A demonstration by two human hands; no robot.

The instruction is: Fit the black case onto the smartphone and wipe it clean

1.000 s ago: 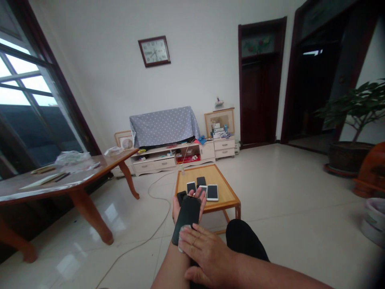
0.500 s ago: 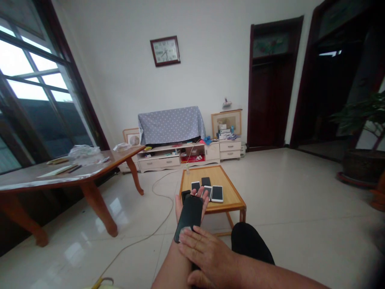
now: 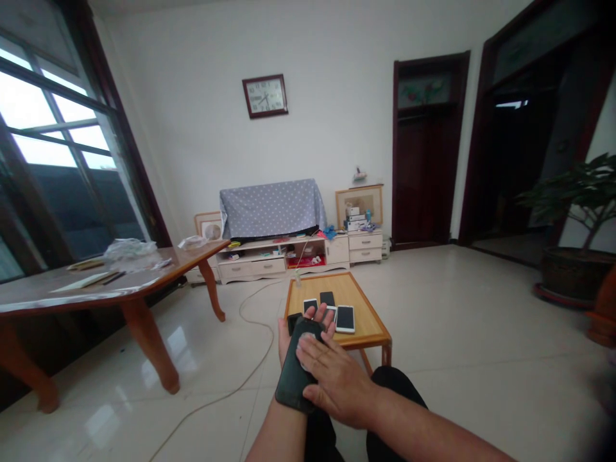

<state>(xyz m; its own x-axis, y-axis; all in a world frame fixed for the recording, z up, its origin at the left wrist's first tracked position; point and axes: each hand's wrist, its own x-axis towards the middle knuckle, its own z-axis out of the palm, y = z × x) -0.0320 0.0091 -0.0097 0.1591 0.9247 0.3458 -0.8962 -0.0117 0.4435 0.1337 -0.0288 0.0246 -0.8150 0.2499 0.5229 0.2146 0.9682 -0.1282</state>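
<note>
A dark smartphone (image 3: 289, 382) lies along the upturned palm of my left hand (image 3: 283, 343), its lower end reaching over the wrist. My left thumb is at the phone's left side and the fingertips show past its top. My right hand (image 3: 339, 378) is over the phone, fingers together, pressing a small whitish wipe (image 3: 305, 340) onto its upper part. The wipe is partly hidden under the fingers. Beyond my hands, a white phone (image 3: 344, 319), another white phone (image 3: 310, 305) and a black phone (image 3: 327, 299) rest on the low wooden table (image 3: 363, 301).
A larger brown table (image 3: 158, 273) with plastic bags (image 3: 129, 249) stands at the left. A cable (image 3: 240, 385) runs across the tiled floor. At the far wall is a white cabinet (image 3: 337, 253) with a cloth-covered object (image 3: 274, 208). A potted plant (image 3: 577, 266) stands at the right.
My right hand has slid the wipe from the phone's lower end up towards its top. The phone, in my left hand, appears slightly lower, and the camera view has tilted up a little.
</note>
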